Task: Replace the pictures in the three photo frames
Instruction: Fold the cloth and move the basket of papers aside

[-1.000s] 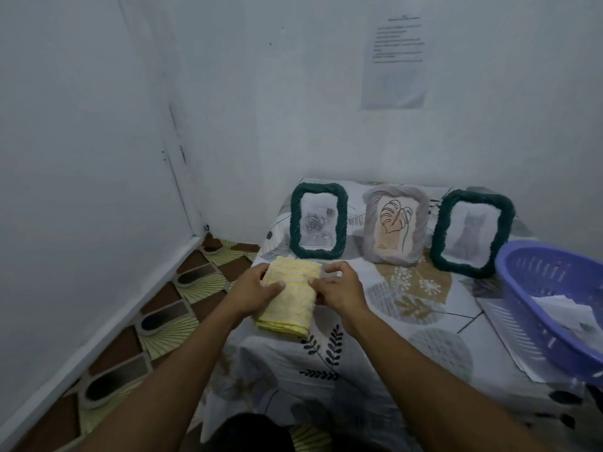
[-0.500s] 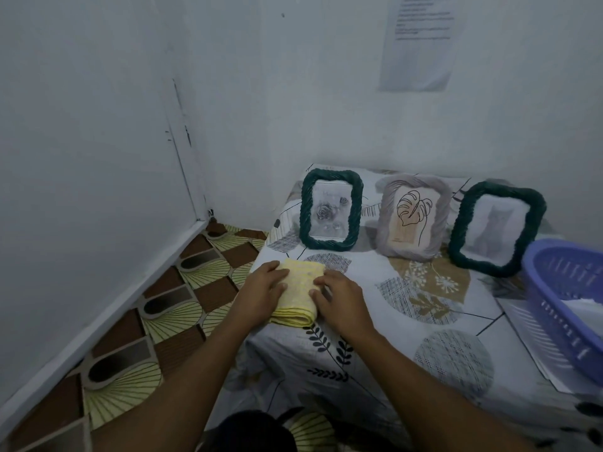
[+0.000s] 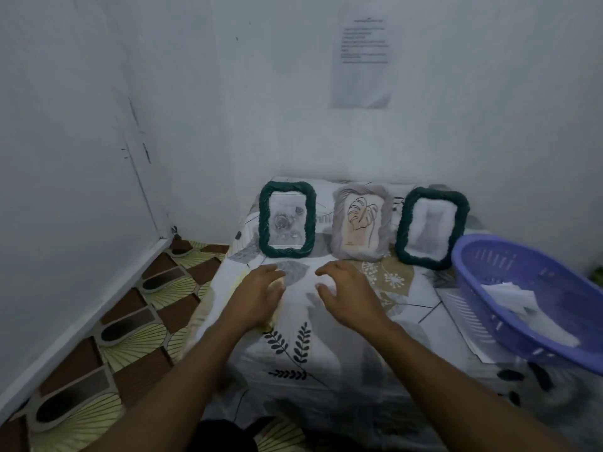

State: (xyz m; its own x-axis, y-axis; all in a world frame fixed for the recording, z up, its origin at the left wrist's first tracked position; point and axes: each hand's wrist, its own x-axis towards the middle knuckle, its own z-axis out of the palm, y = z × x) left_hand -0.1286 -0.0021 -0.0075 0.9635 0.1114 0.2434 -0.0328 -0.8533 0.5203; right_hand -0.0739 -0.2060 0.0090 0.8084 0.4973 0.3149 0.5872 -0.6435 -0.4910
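Three photo frames stand in a row at the back of the covered table [image 3: 326, 370]: a green frame [image 3: 265, 223] with a rose picture, a grey frame [image 3: 337, 230] with a leaf drawing, and a second green frame [image 3: 402, 230] with a pale, blurred picture. My left hand [image 3: 257, 298] lies fingers apart over a folded yellow cloth [image 3: 273, 319], which is mostly hidden and blurred. My right hand [image 3: 349, 295] hovers beside it, fingers curled apart, holding nothing. Both hands are just in front of the frames.
A purple plastic basket [image 3: 528, 272] with white papers [image 3: 518, 301] inside sits at the table's right, on a flat sheet [image 3: 456, 308]. The table stands against the back wall. Its left edge drops to a patterned floor [image 3: 130, 321] beside the side wall.
Both hands pressed the yellow cloth down on the table. Now the right hand has lifted off it and the left hand covers it. The view has tilted up.
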